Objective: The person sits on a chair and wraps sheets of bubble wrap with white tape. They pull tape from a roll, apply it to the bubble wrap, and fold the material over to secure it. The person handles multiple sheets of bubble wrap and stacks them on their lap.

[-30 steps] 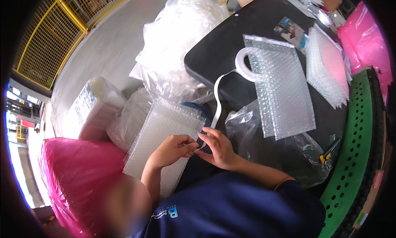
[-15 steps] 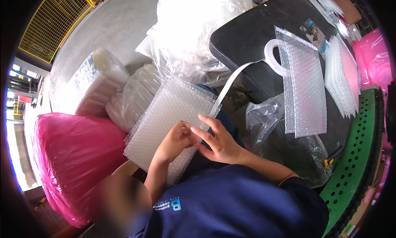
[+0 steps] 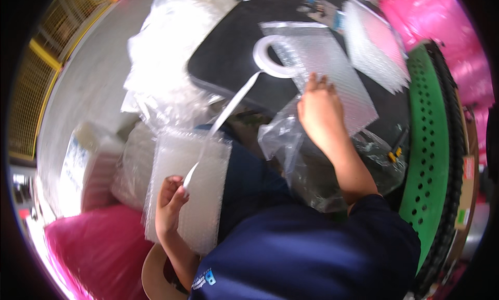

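Observation:
My left hand (image 3: 171,198) pinches the loose end of a white strip of tape (image 3: 228,109) over a stack of clear bubble wrap pouches (image 3: 200,160) on my lap. The strip runs up to a white tape roll (image 3: 258,56) on the black table. My right hand (image 3: 322,113) reaches over the table, its slightly bent fingers apart over another bubble wrap pouch (image 3: 345,76) that lies partly under the roll. Its thumb is hidden, and I cannot tell whether the fingertips touch the pouch.
A further stack of bubble wrap pouches (image 3: 371,45) lies at the table's right. Clear plastic film (image 3: 291,139) hangs at the near edge, by a yellow-handled cutter (image 3: 395,154). A green perforated panel (image 3: 429,144) stands at right; pink bags (image 3: 104,243) sit at left.
My hands have parted: the left moved left and down with the tape end, the right up to the table. The tape strip now stands off the pouches. The view has shifted right.

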Motion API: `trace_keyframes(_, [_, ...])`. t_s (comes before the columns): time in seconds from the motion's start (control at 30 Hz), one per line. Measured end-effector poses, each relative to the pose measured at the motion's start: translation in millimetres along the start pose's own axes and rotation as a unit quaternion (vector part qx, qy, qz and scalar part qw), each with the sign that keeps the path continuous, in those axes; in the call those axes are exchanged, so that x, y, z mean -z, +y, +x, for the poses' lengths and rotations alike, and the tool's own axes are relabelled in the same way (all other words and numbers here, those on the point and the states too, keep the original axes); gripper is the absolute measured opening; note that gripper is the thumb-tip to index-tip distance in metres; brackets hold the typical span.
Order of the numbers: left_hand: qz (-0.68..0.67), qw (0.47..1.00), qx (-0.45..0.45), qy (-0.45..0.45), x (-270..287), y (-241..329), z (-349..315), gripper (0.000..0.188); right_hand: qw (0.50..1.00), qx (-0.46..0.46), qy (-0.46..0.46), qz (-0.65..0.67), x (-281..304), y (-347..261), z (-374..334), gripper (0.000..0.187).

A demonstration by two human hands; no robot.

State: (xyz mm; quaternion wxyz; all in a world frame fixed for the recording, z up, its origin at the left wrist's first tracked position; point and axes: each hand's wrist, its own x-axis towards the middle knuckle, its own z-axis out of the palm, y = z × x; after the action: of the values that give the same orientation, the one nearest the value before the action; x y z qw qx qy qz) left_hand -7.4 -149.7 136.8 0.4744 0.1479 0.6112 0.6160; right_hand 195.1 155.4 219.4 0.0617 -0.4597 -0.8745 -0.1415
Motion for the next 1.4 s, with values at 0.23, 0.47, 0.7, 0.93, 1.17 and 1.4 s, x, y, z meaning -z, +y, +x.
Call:
trace_keyframes(0.23, [-0.140, 0.990, -0.006, -0.034, 19.3, -24.4, 3.0, 0.026, 0.964, -0.059, 0.207, 0.158, 132.7, 65.2, -23.2, 0.030])
trace_keyframes(0.47, [-0.158, 0.987, -0.005, -0.019, 17.7, -24.5, 4.1, 0.026, 0.876, -0.144, 0.427, -0.173, 225.4, 198.3, 61.9, 0.033])
trace_keyframes(0.7, [-0.134, 0.990, -0.024, -0.037, 10.3, -25.7, 8.2, 0.030, 0.972, -0.114, 0.157, -0.130, 62.1, 229.1, 229.4, 0.019])
trace_keyframes(0.93, [-0.139, 0.989, -0.041, -0.025, 19.6, -30.6, 1.2, 0.042, 0.994, 0.036, 0.005, -0.098, 37.4, 80.2, 162.8, 0.043])
trace_keyframes(1.17, [-0.102, 0.993, -0.040, -0.040, 16.4, -27.3, 2.4, 0.050, 0.907, 0.312, 0.078, 0.271, -46.1, 18.3, 121.8, 0.044])
trace_keyframes(1.4, [-0.088, 0.994, -0.051, -0.042, 9.7, -18.2, 0.8, 0.061, 0.923, 0.130, 0.069, 0.356, -54.3, 59.0, 129.1, 0.044])
